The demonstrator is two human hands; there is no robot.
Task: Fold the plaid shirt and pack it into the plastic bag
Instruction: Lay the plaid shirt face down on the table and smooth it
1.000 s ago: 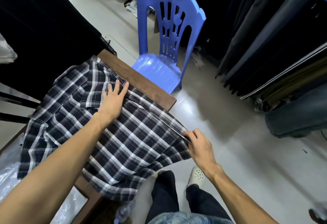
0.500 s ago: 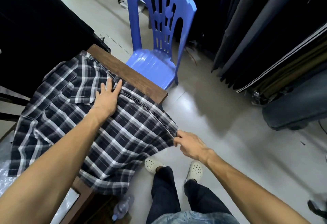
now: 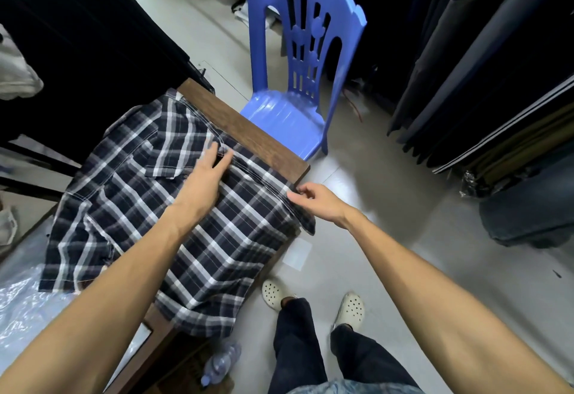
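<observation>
The dark blue and white plaid shirt (image 3: 161, 207) lies spread over the brown wooden table (image 3: 248, 135), its lower part hanging off the near edge. My left hand (image 3: 205, 176) rests on the shirt's middle, fingers pinching the fabric at the placket. At the table's right corner my right hand (image 3: 320, 202) pinches the shirt's edge. Crinkled clear plastic bag (image 3: 21, 306) lies at the lower left, partly under the shirt.
A blue plastic chair (image 3: 298, 82) stands just beyond the table's far edge. Dark clothes hang on a rack at the right (image 3: 481, 67) and at the upper left. A water bottle (image 3: 220, 362) lies on the floor under the table by my feet.
My right hand has moved up along the shirt's edge to the table's right corner. My left hand has shifted slightly forward and its fingers have gone from flat to pinching the placket.
</observation>
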